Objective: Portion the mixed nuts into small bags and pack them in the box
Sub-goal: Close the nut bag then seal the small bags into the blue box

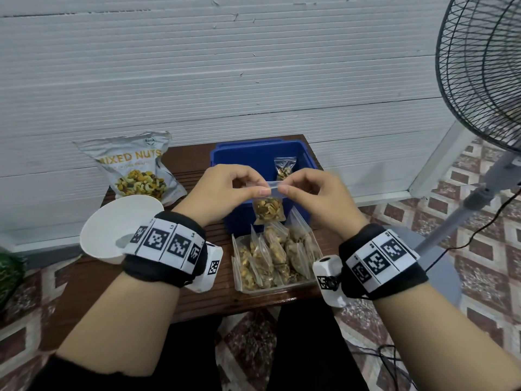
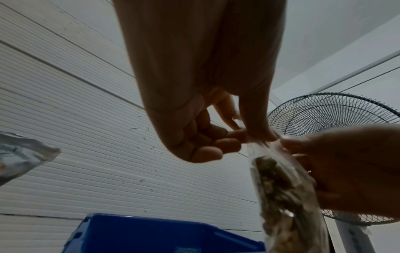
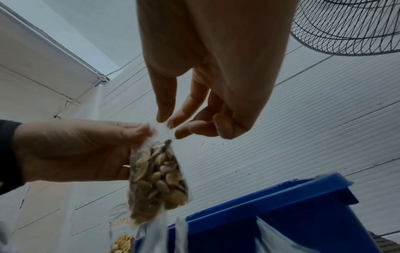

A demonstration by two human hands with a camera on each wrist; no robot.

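Note:
A small clear bag of nuts [image 1: 269, 208] hangs over the front of the blue box [image 1: 245, 156]. My left hand [image 1: 239, 184] pinches its top strip from the left and my right hand [image 1: 298, 189] pinches it from the right. In the left wrist view the small bag [image 2: 279, 184] dangles below my left hand's fingertips [image 2: 255, 137]. The right wrist view shows the small bag [image 3: 155, 179] under my right hand [image 3: 168, 123], with the left hand [image 3: 75, 149] beside it. One filled small bag [image 1: 284, 167] lies inside the box.
A clear tray [image 1: 242, 286] with several filled small bags sits in front of the box. The big mixed nuts pouch [image 1: 135, 165] leans against the wall at the left, a white bowl [image 1: 112, 224] before it. A standing fan [image 1: 479, 80] is at the right.

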